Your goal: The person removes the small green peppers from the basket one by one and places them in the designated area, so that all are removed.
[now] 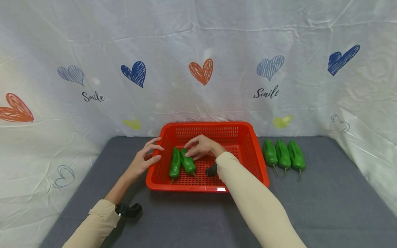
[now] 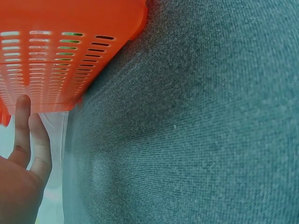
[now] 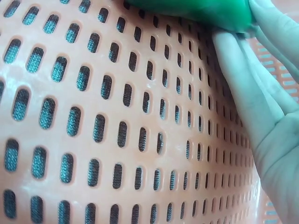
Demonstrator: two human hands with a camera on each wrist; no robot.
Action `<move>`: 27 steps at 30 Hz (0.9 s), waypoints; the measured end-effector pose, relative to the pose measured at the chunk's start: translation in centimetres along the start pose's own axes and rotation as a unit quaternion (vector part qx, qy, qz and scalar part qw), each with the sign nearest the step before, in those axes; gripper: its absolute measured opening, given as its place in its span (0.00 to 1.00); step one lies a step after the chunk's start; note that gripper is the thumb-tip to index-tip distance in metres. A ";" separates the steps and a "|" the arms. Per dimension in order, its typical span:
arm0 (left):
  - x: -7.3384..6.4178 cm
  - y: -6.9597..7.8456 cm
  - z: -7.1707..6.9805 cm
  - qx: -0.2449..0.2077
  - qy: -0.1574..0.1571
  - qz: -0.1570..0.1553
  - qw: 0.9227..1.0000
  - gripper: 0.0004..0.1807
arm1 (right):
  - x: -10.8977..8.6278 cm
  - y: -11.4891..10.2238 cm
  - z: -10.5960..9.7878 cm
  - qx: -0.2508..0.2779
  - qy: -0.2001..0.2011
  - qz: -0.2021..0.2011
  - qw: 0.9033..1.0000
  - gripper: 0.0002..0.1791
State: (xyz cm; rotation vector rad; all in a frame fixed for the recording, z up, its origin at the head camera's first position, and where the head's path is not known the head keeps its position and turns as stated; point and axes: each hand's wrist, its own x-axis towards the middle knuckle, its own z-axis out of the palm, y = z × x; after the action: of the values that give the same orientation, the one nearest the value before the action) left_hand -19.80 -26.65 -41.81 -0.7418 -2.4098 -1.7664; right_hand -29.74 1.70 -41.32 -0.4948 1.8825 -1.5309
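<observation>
A red plastic basket (image 1: 212, 188) with slotted walls holds two green peppers side by side. My right hand (image 1: 203, 147) reaches inside and grips the upper end of the right-hand pepper (image 1: 188, 163), which lies on the basket floor. In the right wrist view, thumb and fingers close about the end of that green pepper (image 3: 201, 11). The other pepper (image 1: 175, 164) lies just left of it. At the basket's left rim is my left hand (image 1: 143, 160), its fingers loosely extended against the edge. The left wrist view shows two nearly straight fingers beside the slotted wall (image 2: 51, 60).
Three more green peppers (image 1: 283, 155) lie in a row on the grey cloth (image 1: 328, 193), right of the basket. Behind the table hangs a white curtain (image 1: 229, 93) printed with hearts. A dark wrist device (image 1: 128, 209) sits on my left wrist.
</observation>
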 end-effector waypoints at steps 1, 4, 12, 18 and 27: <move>0.0 0.0 0.0 -0.001 0.000 -0.001 1.000 0.13 | 0.0 0.0 0.0 0.002 0.000 0.003 1.000 0.23; 0.0 0.0 0.0 -0.003 0.000 -0.003 1.000 0.13 | -0.1 0.1 0.0 0.009 0.000 0.008 1.000 0.22; 0.0 0.0 0.0 -0.007 0.000 -0.007 1.000 0.13 | -0.5 0.3 -0.2 0.022 -0.005 0.007 1.000 0.22; 0.0 -0.1 0.0 -0.001 0.002 -0.003 1.000 0.13 | -0.9 -0.1 -0.2 0.033 -0.010 0.007 0.999 0.23; 0.0 -0.2 0.0 0.000 0.001 -0.002 1.000 0.13 | -1.0 -0.3 -0.5 0.042 -0.011 0.010 0.999 0.24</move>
State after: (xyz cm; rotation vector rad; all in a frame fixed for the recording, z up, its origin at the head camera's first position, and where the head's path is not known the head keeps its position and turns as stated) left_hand -19.93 -26.71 -41.99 -0.7342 -2.4125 -1.7666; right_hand -29.42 2.68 -40.75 -0.4523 1.7937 -1.5777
